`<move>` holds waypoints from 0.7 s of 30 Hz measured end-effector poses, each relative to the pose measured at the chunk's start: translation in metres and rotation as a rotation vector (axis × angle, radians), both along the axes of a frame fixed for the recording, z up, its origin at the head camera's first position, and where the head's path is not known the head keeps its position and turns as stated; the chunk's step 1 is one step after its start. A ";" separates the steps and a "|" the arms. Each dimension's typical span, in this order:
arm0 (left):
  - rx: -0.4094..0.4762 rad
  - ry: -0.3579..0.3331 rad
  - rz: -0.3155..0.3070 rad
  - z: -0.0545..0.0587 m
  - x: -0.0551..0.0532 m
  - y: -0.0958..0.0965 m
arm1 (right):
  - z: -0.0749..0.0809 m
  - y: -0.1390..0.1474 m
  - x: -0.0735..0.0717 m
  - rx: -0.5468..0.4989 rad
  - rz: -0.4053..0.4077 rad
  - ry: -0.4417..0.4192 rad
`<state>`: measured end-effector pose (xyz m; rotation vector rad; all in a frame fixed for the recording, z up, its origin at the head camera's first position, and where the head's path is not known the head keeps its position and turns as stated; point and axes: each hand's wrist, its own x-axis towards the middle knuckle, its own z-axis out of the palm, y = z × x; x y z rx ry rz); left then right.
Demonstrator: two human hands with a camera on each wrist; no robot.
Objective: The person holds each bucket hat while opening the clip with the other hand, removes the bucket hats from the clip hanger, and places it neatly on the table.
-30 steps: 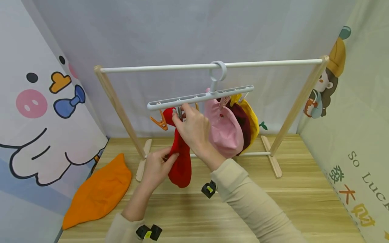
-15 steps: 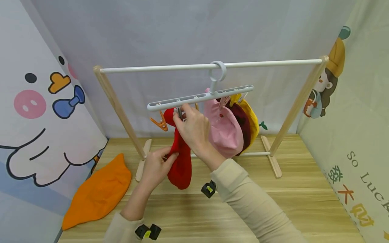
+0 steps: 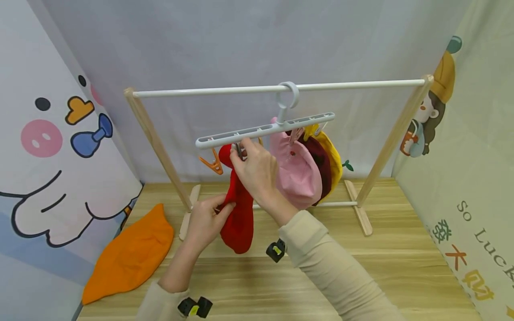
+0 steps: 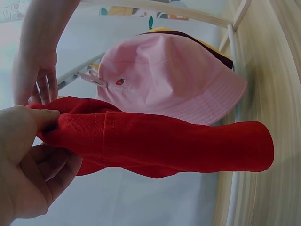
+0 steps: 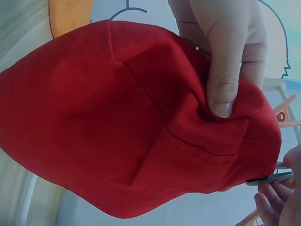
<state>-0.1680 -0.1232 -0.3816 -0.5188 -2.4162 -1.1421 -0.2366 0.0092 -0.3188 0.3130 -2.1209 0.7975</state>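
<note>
My left hand (image 3: 206, 218) pinches a red bucket hat (image 3: 240, 223) by its brim, thumb on one side and fingers behind, as the right wrist view shows. The hat hangs folded under the left part of a grey hanger (image 3: 257, 132). Up near the hanger's bar, my right hand (image 3: 257, 169) grips a grey clothespin (image 5: 281, 177) between thumb and fingers. The clothespin's tip meets the hat's upper edge. Just left of it, an orange clothespin (image 3: 213, 163) dangles from the hanger.
A wooden rack with a white rod (image 3: 353, 84) carries the hanger. Pink (image 3: 297, 178), dark maroon (image 3: 321, 162) and yellow (image 3: 335, 160) hats are clipped on its right half. An orange hat (image 3: 132, 258) lies on the wooden table at left. Printed walls stand on both sides.
The red hat's lower end has sunk slightly. Both hands stay almost in place, and the hanger has barely shifted.
</note>
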 end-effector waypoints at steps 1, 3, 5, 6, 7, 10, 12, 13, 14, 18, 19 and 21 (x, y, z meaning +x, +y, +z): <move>0.000 0.001 0.000 0.000 0.000 0.000 | 0.000 0.000 0.000 0.001 -0.002 0.001; -0.002 0.002 0.003 0.000 0.000 0.000 | -0.001 0.000 0.000 0.000 -0.004 0.001; -0.004 0.005 0.007 0.000 0.000 0.000 | -0.001 0.000 0.000 -0.004 -0.002 -0.001; -0.005 0.005 0.010 0.001 0.000 0.001 | -0.001 0.000 0.000 -0.007 0.000 -0.003; -0.008 0.007 0.014 0.001 0.000 0.001 | -0.001 0.000 0.000 -0.009 0.001 -0.004; -0.013 0.010 0.024 0.000 0.000 0.002 | -0.001 0.001 0.001 -0.018 0.008 -0.003; -0.017 0.013 0.032 0.000 0.000 0.002 | -0.001 0.001 0.002 -0.020 0.011 -0.002; -0.019 0.013 0.036 0.000 0.000 0.003 | -0.001 0.001 0.002 -0.020 0.011 0.000; -0.019 0.014 0.038 -0.001 0.000 0.003 | -0.001 0.001 0.002 -0.019 0.012 0.001; -0.021 0.017 0.041 -0.002 -0.001 0.002 | -0.002 0.001 0.002 -0.017 0.012 0.001; -0.023 0.017 0.044 -0.003 -0.001 0.002 | -0.002 0.001 0.002 -0.016 0.011 0.001; -0.026 0.018 0.052 -0.005 -0.002 0.001 | -0.002 0.001 0.002 -0.016 0.014 -0.001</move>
